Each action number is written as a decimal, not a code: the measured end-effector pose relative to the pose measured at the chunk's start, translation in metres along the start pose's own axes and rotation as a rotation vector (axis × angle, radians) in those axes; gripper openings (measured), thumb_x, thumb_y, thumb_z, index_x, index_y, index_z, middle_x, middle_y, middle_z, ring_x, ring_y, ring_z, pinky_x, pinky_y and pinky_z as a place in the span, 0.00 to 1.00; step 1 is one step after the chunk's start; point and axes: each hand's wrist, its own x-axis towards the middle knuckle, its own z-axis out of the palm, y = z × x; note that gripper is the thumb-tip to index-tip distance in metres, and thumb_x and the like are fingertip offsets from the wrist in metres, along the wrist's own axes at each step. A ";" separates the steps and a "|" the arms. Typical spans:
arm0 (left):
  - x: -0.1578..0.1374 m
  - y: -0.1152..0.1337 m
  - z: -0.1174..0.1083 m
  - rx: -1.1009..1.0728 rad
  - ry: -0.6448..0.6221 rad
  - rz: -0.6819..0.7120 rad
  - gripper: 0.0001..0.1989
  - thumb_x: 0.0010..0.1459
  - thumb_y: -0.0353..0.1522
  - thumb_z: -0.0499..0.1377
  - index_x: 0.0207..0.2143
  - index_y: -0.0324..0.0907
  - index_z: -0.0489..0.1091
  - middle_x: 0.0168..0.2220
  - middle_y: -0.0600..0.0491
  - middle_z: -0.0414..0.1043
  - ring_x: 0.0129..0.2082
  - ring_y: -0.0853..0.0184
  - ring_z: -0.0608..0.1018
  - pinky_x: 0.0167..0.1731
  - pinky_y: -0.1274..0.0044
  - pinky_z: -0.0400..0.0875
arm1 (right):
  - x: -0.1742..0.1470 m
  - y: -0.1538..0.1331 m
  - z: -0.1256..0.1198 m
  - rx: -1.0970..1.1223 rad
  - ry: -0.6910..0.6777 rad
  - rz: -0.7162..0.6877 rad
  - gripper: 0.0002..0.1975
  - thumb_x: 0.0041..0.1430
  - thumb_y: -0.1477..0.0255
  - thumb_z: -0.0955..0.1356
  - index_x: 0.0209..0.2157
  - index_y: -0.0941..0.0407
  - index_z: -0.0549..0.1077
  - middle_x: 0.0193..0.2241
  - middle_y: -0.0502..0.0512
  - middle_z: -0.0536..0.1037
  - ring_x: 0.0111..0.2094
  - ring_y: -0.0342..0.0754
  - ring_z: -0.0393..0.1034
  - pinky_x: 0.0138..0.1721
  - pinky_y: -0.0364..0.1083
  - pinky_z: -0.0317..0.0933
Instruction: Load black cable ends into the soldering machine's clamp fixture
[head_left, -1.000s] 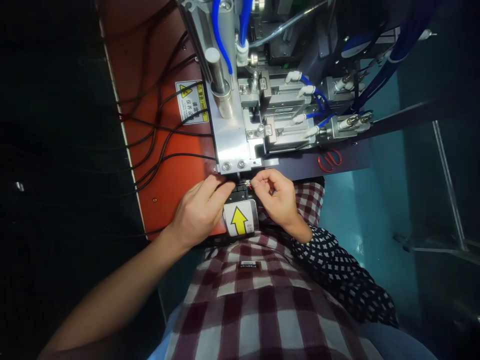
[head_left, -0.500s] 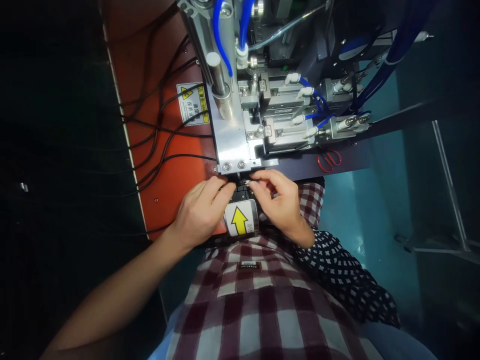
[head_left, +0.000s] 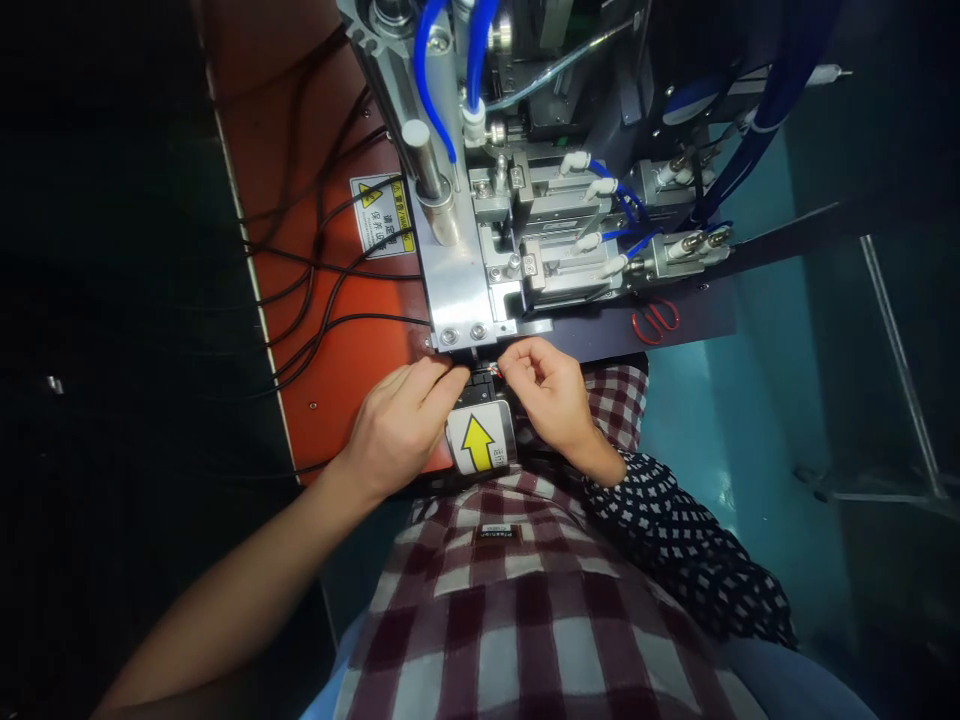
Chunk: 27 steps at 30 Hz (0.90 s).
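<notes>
My left hand (head_left: 405,415) is closed, its thumb and fingertips pressed together at the left side of a small black fixture (head_left: 480,390) on the machine's front edge. What those fingertips hold, if anything, is hidden. Opposite it, my right hand (head_left: 551,395) pinches with thumb and index finger at the fixture's right side. Beside that pinch shows a tiny white and red piece (head_left: 495,370), perhaps thin wires, too small to name. Below the fixture sits a white label with a yellow arrow (head_left: 478,440) pointing toward the machine.
A metal block with a post (head_left: 454,280) stands just beyond my hands. Pneumatic cylinders (head_left: 574,270) with blue hoses lie to the right. Red-handled scissors or tweezers (head_left: 655,322) rest on the dark plate. Black cables (head_left: 330,320) cross the orange base at left.
The view has shifted slightly. My right thumb and index finger have drawn closer together, and a bit of red now shows beside them. My left hand stays almost where it was.
</notes>
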 end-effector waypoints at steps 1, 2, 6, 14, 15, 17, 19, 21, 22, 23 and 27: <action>0.000 0.000 -0.001 0.004 0.002 0.007 0.15 0.63 0.24 0.49 0.46 0.38 0.72 0.37 0.44 0.76 0.36 0.63 0.78 0.36 0.72 0.72 | 0.002 0.003 0.001 0.070 -0.023 0.054 0.07 0.59 0.68 0.67 0.29 0.56 0.72 0.22 0.48 0.70 0.22 0.41 0.62 0.24 0.42 0.58; 0.001 -0.001 -0.001 0.013 0.003 0.017 0.15 0.63 0.24 0.49 0.45 0.38 0.72 0.37 0.45 0.76 0.35 0.63 0.78 0.35 0.73 0.73 | 0.004 0.007 0.001 0.135 -0.043 0.106 0.08 0.59 0.67 0.67 0.29 0.57 0.71 0.22 0.47 0.70 0.21 0.41 0.61 0.22 0.42 0.57; 0.003 -0.002 -0.004 -0.001 -0.005 0.047 0.15 0.63 0.24 0.49 0.45 0.39 0.73 0.35 0.47 0.76 0.33 0.65 0.78 0.33 0.74 0.73 | 0.006 0.021 -0.004 0.212 -0.049 0.217 0.09 0.57 0.66 0.68 0.29 0.58 0.71 0.18 0.44 0.65 0.18 0.39 0.57 0.19 0.40 0.54; 0.005 -0.002 -0.004 -0.021 -0.007 0.061 0.13 0.63 0.24 0.51 0.45 0.39 0.73 0.37 0.46 0.76 0.35 0.64 0.78 0.35 0.74 0.73 | -0.018 0.003 -0.004 -0.085 0.099 -0.119 0.05 0.57 0.69 0.70 0.33 0.56 0.74 0.25 0.49 0.71 0.22 0.41 0.62 0.26 0.43 0.61; 0.005 -0.002 -0.004 -0.028 -0.004 0.057 0.13 0.63 0.25 0.51 0.45 0.39 0.73 0.37 0.46 0.76 0.36 0.64 0.78 0.35 0.74 0.73 | -0.019 0.001 -0.003 -0.118 0.105 -0.155 0.04 0.57 0.70 0.70 0.33 0.56 0.74 0.25 0.49 0.72 0.22 0.41 0.63 0.27 0.43 0.62; 0.005 -0.002 -0.003 -0.034 -0.006 0.051 0.13 0.63 0.25 0.51 0.45 0.39 0.72 0.38 0.46 0.76 0.36 0.64 0.78 0.36 0.74 0.73 | -0.016 0.000 -0.001 -0.162 0.111 -0.210 0.03 0.58 0.72 0.68 0.31 0.55 0.74 0.25 0.50 0.72 0.24 0.42 0.65 0.29 0.44 0.62; 0.004 -0.002 -0.003 -0.032 -0.009 0.050 0.13 0.63 0.25 0.50 0.45 0.40 0.72 0.38 0.46 0.76 0.36 0.64 0.78 0.36 0.74 0.73 | -0.012 0.001 -0.002 -0.170 0.095 -0.242 0.04 0.59 0.74 0.67 0.31 0.55 0.73 0.25 0.50 0.72 0.25 0.43 0.65 0.30 0.44 0.62; 0.004 -0.002 -0.003 -0.027 -0.007 0.052 0.13 0.63 0.25 0.50 0.45 0.40 0.72 0.38 0.47 0.75 0.36 0.64 0.77 0.36 0.75 0.73 | -0.008 0.004 -0.005 -0.152 0.047 -0.268 0.04 0.59 0.75 0.66 0.31 0.55 0.72 0.25 0.50 0.72 0.25 0.43 0.64 0.29 0.44 0.61; 0.004 -0.002 -0.003 -0.026 -0.004 0.052 0.13 0.63 0.25 0.51 0.45 0.40 0.72 0.38 0.47 0.75 0.36 0.64 0.77 0.36 0.75 0.73 | -0.006 0.006 -0.007 -0.146 0.014 -0.281 0.04 0.60 0.75 0.66 0.31 0.55 0.72 0.26 0.50 0.72 0.25 0.43 0.64 0.29 0.44 0.61; 0.005 -0.002 -0.003 -0.026 -0.004 0.052 0.13 0.63 0.25 0.51 0.44 0.40 0.72 0.37 0.47 0.75 0.36 0.64 0.77 0.36 0.75 0.73 | -0.004 0.008 -0.009 -0.142 -0.019 -0.294 0.04 0.60 0.75 0.66 0.31 0.55 0.71 0.26 0.50 0.72 0.26 0.43 0.64 0.30 0.44 0.61; 0.007 0.000 -0.005 -0.012 -0.020 0.050 0.12 0.63 0.25 0.51 0.43 0.37 0.73 0.36 0.46 0.75 0.34 0.64 0.77 0.34 0.74 0.72 | 0.000 0.015 -0.012 -0.092 -0.071 -0.260 0.04 0.61 0.72 0.66 0.31 0.55 0.71 0.27 0.50 0.71 0.27 0.43 0.63 0.32 0.45 0.61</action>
